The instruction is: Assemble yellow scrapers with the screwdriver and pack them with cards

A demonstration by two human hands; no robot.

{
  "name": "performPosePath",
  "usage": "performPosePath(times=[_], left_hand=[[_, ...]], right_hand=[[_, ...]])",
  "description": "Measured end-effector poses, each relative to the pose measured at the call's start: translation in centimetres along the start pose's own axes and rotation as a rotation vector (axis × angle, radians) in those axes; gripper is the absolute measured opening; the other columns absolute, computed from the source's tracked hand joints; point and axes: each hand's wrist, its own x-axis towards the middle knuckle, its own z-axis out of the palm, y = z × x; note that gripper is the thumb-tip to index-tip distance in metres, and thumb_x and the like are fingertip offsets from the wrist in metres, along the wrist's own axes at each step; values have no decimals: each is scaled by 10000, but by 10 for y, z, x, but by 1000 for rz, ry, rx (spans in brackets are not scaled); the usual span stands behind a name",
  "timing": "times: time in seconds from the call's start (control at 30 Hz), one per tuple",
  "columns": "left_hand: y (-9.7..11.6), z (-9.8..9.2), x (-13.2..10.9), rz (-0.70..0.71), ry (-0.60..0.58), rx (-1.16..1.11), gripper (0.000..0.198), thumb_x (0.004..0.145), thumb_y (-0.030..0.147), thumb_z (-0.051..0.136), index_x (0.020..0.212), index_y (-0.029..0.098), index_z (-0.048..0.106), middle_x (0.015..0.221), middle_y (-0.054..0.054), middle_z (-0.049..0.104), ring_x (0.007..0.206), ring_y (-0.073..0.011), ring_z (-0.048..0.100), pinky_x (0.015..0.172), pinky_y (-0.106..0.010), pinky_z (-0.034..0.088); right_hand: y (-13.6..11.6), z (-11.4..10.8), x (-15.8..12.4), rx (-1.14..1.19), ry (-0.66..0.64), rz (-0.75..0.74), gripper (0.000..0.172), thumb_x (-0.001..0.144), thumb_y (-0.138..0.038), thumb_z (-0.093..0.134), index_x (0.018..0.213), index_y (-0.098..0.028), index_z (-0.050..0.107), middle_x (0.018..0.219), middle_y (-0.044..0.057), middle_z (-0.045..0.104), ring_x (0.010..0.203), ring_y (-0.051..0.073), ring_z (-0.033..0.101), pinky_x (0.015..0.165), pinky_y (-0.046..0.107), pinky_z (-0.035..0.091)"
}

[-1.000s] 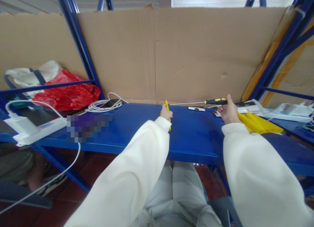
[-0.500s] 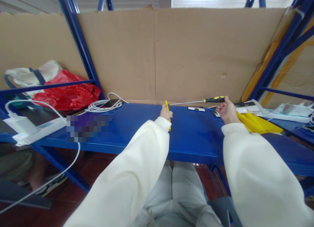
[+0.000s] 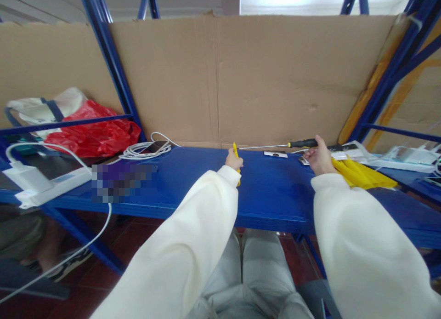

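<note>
My left hand (image 3: 233, 160) is closed round a narrow yellow piece (image 3: 235, 149) that stands upright above the blue shelf. I cannot make out its kind. A long screwdriver (image 3: 302, 143) with a black and yellow handle lies level, its thin shaft reaching left to the yellow piece. Whether the tip is seated in it is too small to tell. At the handle's end, the fingers of my right hand (image 3: 321, 157) are closed on the screwdriver. Below the shaft, a small white and dark flat item (image 3: 275, 154) lies on the shelf (image 3: 272, 195).
Yellow plastic-like sheeting (image 3: 365, 173) lies beside my right wrist. At left are a coiled white cable (image 3: 144, 151), a power strip (image 3: 58, 185) and a red plastic bag (image 3: 99, 130). Cardboard (image 3: 262, 80) walls off the back. A person's leg (image 3: 44, 250) shows below left.
The screwdriver's handle has turned about its length: its yellow patches now face away and its black side shows. Both hands keep nearly the same places. The view has tilted slightly.
</note>
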Motion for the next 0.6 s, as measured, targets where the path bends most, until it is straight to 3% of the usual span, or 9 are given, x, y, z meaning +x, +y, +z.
performPosePath(times=[0.13, 0.3, 0.5, 0.6], left_hand=[[-1, 1, 1, -6, 15, -10, 716, 832, 13, 544, 1495, 204, 354, 1047, -98, 732, 775, -170, 748, 620, -230, 551], [-3, 2, 2, 5, 30, -8, 700, 832, 23, 570, 1479, 212, 379, 1046, -92, 728, 774, -165, 750, 656, -234, 561], [-2, 1, 2, 9, 13, 2, 693, 838, 21, 559, 1480, 200, 368, 1028, -87, 730, 800, -173, 756, 634, -227, 552], [-2, 1, 2, 10, 6, 6, 701, 838, 13, 552, 1487, 194, 359, 1024, -90, 731, 810, -178, 757, 622, -225, 547]], right_hand=[[-3, 6, -10, -37, 76, 57, 501, 790, -544, 776, 715, -248, 378, 431, -110, 359, 352, 92, 425, 318, 180, 336], [-8, 8, -16, -25, 46, 78, 504, 776, -628, 751, 737, -233, 442, 467, -89, 413, 394, 100, 505, 346, 173, 380], [-16, 11, -25, 19, 34, 171, 349, 992, -456, 495, 734, -223, 465, 480, -54, 433, 467, 129, 576, 403, 182, 442], [-16, 11, -25, 12, 44, 175, 337, 994, -426, 486, 727, -220, 471, 469, -52, 427, 449, 129, 549, 400, 186, 437]])
